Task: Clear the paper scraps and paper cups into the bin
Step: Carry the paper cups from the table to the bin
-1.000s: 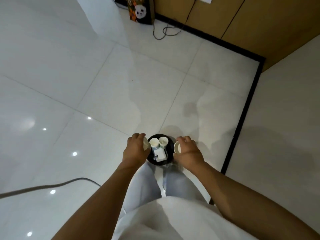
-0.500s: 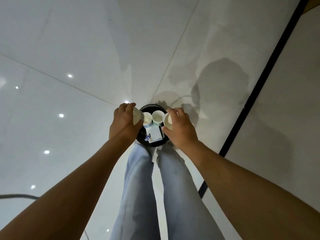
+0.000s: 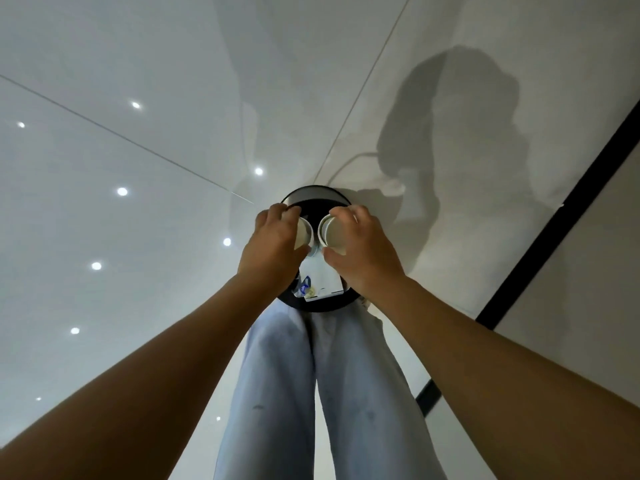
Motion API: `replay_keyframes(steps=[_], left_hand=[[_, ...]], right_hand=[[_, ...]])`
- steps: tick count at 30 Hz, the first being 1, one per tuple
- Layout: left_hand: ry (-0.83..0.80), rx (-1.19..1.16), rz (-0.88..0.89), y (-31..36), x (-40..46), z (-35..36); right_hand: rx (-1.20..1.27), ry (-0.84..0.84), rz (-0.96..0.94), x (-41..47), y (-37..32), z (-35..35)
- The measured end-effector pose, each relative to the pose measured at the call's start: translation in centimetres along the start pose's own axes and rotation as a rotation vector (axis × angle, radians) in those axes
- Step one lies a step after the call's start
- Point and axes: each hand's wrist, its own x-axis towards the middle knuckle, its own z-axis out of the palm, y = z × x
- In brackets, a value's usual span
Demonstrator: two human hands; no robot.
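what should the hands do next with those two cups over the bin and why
Probably let go of both. The left hand grips one paper cup and the right hand grips another paper cup, both held over the open mouth of the black bin, which already holds a white paper scrap. Released here, they would likely fall inside.
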Motion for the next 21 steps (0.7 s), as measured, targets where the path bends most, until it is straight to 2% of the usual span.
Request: replay_keyframes(steps=[5, 10, 16, 21], left_hand=[[-0.065, 0.026, 0.008, -0.9, 0.3, 2.3], [-0.057, 0.083, 0.041, -1.4, 0.9, 4.1], [-0.02, 0.15, 0.083, -1.2, 1.4, 4.7], [0.024, 0.152, 0.063, -0.6, -1.5, 2.6]], right_hand=[[-0.036, -0.066, -0.009, 1.0, 1.1, 1.9], [-0.128, -0.103, -0.081, 1.7, 1.7, 3.3], [-0.281, -0.074, -0.124, 1.8, 1.9, 4.2], [-0.302, -0.032, -0.112, 0.0, 0.8, 1.9]])
